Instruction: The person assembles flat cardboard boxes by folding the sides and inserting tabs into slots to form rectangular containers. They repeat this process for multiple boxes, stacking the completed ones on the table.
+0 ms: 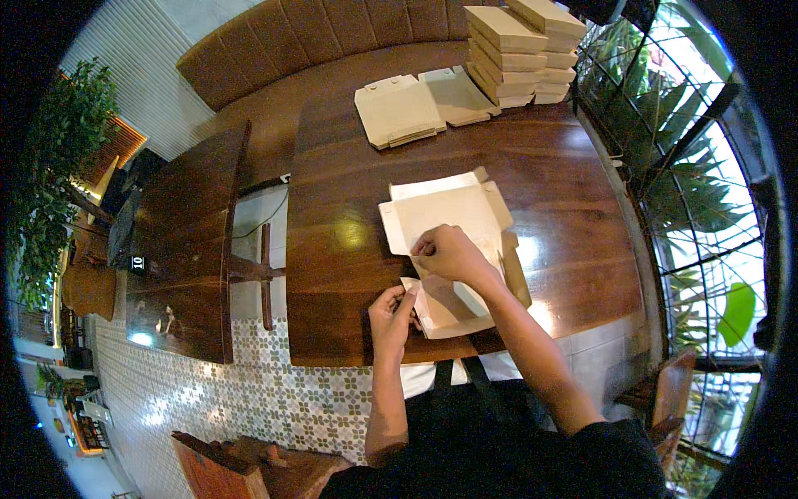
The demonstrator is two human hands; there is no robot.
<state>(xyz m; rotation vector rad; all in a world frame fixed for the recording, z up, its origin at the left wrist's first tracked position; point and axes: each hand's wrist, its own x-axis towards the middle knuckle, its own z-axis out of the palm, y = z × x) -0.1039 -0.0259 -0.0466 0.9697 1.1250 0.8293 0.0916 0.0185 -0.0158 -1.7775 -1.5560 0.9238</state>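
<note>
A partly folded brown cardboard box (440,209) lies opened out on the wooden table before me, some of its side flaps raised. My left hand (392,318) pinches the near-left corner flap of the box between thumb and fingers. Over the middle of the box, near its left edge by the fold, is my right hand (449,254). Its fingers are curled together at the cardboard edge; whatever lies between the fingertips is hidden.
Flat unfolded cardboard blanks (399,112) lie at the table's far side. Beside them rises a stack of folded boxes (515,58). A second wooden table (183,249) stands to the left, across a gap. A metal grille window (690,191) borders the right.
</note>
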